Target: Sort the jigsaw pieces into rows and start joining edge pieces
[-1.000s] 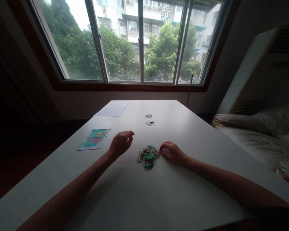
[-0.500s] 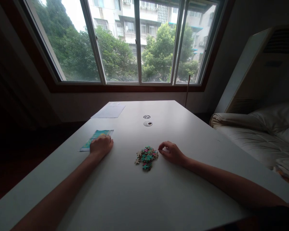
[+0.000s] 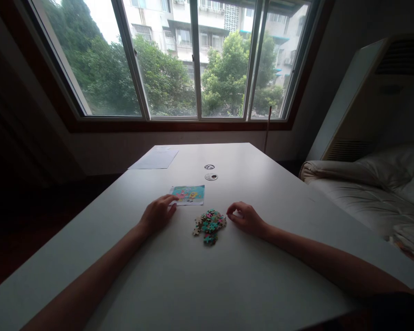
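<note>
A small picture card (image 3: 197, 194) with a blue-green background and pink and yellow cartoon figures lies flat on the white table, beyond a heap of jigsaw puzzle pieces (image 3: 211, 224). My left hand (image 3: 158, 212) is open, with its stretched fingertips on the card's left edge and the thumb apart, near the card's lower left corner. At the right side of the heap rests my right hand (image 3: 245, 218). Its fingers are curled, thumb and forefinger tips close together; whether a piece is between them I cannot make out. The heap mixes green, pink and plain tan pieces.
A white sheet of paper (image 3: 153, 158) lies at the table's far left corner. Two round inserts, the nearer one (image 3: 211, 177) and the farther one (image 3: 209, 167), are set in the tabletop (image 3: 200, 285). To the right stands a pale sofa (image 3: 352, 193); a window is ahead.
The picture card has moved right, from the left side to behind the heap, and appears turned. My left hand went from a closed fist to stretched fingers. My right hand stayed still.
</note>
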The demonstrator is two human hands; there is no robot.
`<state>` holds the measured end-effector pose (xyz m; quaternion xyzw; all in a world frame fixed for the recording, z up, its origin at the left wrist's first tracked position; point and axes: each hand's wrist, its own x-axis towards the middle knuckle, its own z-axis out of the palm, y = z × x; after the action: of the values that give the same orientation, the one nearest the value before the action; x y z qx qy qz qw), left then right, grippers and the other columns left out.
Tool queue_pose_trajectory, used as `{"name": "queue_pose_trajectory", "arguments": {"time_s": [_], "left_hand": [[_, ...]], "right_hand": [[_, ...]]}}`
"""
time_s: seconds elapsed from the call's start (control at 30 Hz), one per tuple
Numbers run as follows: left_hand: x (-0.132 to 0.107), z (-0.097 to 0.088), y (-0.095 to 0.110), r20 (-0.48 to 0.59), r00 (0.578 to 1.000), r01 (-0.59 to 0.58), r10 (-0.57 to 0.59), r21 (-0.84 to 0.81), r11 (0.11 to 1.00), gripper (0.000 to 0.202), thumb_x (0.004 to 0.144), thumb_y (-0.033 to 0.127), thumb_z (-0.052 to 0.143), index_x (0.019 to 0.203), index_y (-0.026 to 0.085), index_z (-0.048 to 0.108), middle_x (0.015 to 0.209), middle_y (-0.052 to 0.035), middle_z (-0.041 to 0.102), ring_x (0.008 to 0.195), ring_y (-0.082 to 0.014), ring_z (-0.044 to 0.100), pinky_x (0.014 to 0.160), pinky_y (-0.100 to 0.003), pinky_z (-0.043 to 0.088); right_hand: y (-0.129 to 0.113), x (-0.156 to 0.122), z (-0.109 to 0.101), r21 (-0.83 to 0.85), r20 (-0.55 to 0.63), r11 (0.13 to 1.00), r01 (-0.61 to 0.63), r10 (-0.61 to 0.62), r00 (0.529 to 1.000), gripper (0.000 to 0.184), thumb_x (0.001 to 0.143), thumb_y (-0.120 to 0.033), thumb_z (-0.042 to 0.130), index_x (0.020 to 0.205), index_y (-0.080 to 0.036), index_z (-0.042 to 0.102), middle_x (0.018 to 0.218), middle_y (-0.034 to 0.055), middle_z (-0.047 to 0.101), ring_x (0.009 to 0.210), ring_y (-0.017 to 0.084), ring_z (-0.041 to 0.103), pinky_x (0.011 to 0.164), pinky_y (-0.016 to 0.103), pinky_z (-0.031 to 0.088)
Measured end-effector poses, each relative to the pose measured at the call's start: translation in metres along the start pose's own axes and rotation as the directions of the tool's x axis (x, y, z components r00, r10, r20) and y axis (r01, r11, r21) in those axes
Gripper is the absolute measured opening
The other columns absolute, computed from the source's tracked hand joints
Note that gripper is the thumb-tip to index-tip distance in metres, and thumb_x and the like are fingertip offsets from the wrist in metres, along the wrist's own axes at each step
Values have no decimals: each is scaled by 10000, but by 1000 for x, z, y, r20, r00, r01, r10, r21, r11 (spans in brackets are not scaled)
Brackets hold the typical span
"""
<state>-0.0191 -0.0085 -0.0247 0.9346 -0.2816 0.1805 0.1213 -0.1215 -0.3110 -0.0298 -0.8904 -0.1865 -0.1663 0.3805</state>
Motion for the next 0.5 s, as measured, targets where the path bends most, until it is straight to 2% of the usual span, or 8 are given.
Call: {"name": "queue_pose_trajectory", "arguments": {"time_s": [0.1,0.17,0.33,0.4,0.5], "left_hand": [[0,-1,-6,-38,993,112,-111,33,993,288,786,295,385,885,177,628,966,-83,640,820,-238,608,726,-345,480],[0,-1,-7,-24,993,119,-119,29,992,286,782,290,389,853,177,642,932,-78,647,818,-234,604,729,-332,480],[2,2,0,28,999,23,-22,-19,1000,306,789,275,381,908,193,651,987,-55,634,888,-199,581,799,-292,461],[2,3,2,39,999,-14,16,-39,999,314,798,276,376,932,193,649,999,-53,628,889,-195,578,801,-295,462],[4,5,1,41,998,-48,50,-60,997,315,806,277,382,950,194,650,1005,-60,623,902,-199,568,811,-309,460]], "right_hand": [[2,0,0,-16,-6,1000,10,-11,1000,69,739,-166,539,773,-185,596,754,11,607,721,126,537,649,241,416],[3,2,-3,-34,-13,998,54,-55,998,63,747,-168,536,772,-183,592,761,16,611,726,129,539,662,248,421],[6,25,-16,-139,45,954,265,-261,964,88,782,-172,512,813,-187,592,787,32,629,802,150,536,761,286,414],[11,40,-17,-200,101,935,293,-277,955,112,791,-189,511,848,-188,607,836,46,633,838,162,535,789,306,406],[22,63,-8,-269,162,924,273,-236,958,163,800,-220,512,914,-184,623,937,68,628,900,180,530,808,328,400]]}}
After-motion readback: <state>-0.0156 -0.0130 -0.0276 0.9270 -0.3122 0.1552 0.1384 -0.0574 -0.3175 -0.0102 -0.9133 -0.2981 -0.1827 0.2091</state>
